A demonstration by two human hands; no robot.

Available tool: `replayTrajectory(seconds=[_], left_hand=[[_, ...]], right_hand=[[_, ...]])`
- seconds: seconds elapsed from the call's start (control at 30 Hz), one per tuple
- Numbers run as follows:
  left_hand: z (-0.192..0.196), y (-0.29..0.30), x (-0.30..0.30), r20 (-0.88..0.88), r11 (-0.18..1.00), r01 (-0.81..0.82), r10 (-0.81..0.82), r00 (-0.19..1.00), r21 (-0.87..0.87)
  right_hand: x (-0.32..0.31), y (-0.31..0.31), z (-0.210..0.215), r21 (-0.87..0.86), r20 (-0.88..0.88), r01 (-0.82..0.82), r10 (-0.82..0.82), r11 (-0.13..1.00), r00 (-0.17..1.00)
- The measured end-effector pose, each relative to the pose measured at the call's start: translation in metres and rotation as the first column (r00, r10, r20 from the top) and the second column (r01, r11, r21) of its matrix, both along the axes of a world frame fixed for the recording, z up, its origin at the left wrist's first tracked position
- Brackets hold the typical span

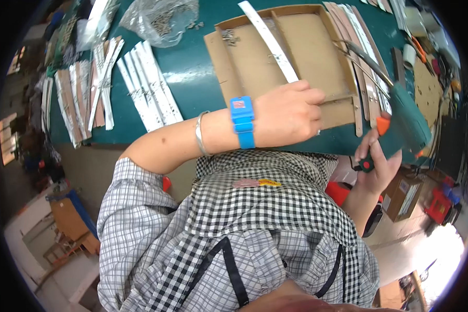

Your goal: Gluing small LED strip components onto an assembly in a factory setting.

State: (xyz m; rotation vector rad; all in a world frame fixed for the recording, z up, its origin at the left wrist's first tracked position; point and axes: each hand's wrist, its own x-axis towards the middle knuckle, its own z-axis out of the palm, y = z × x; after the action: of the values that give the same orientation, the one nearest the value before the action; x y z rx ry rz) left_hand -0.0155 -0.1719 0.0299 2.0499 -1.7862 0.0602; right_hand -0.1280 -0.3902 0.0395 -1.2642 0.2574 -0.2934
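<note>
My left hand is closed over the near side of a shallow cardboard tray. A long white strip with small metal parts on it runs out from under its curled fingers, slanting across the tray; the fingertips are hidden. In my right hand is a green pistol-shaped soldering gun with an orange trigger. Its metal rod and a thinner tube beside it point up and left, over the tray's right edge. A few small metal parts lie in the tray's far left corner.
White strips lie side by side left of the tray, with a looser pile of white and brown strips beyond. A clear plastic bag of small metal parts sits at the back. More strips border the tray's right side. White spools stand far right.
</note>
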Motion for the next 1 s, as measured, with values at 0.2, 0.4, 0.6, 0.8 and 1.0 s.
replayTrajectory(seconds=[0.2, 0.4, 0.6, 0.8, 1.0], left_hand=[[0.046, 0.043, -0.029, 0.1, 0.998, -0.033, 0.029, 0.995, 0.046], [0.073, 0.129, -0.046, 0.098, 0.912, -0.23, 0.209, 0.973, 0.338], [0.059, 0.177, -0.04, 0.094, 0.821, -0.329, 0.323, 0.942, 0.466], [0.052, 0.166, -0.045, 0.014, 0.786, -0.384, 0.432, 0.902, 0.485], [0.079, 0.129, -0.031, -0.07, 0.773, -0.313, 0.417, 0.906, 0.552]], right_hand=[[-0.005, -0.004, -0.009, -0.005, 0.065, 0.049, -0.049, 0.999, 0.997], [0.004, -0.004, -0.015, -0.009, 0.13, -0.001, 0.002, 1.0, 0.992], [0.005, -0.009, -0.013, 0.018, 0.152, 0.017, -0.02, 1.0, 0.988], [0.005, -0.043, 0.007, 0.05, 0.237, 0.212, -0.218, 0.976, 0.947], [-0.025, -0.092, 0.003, 0.016, 0.291, 0.447, -0.432, 0.894, 0.854]])
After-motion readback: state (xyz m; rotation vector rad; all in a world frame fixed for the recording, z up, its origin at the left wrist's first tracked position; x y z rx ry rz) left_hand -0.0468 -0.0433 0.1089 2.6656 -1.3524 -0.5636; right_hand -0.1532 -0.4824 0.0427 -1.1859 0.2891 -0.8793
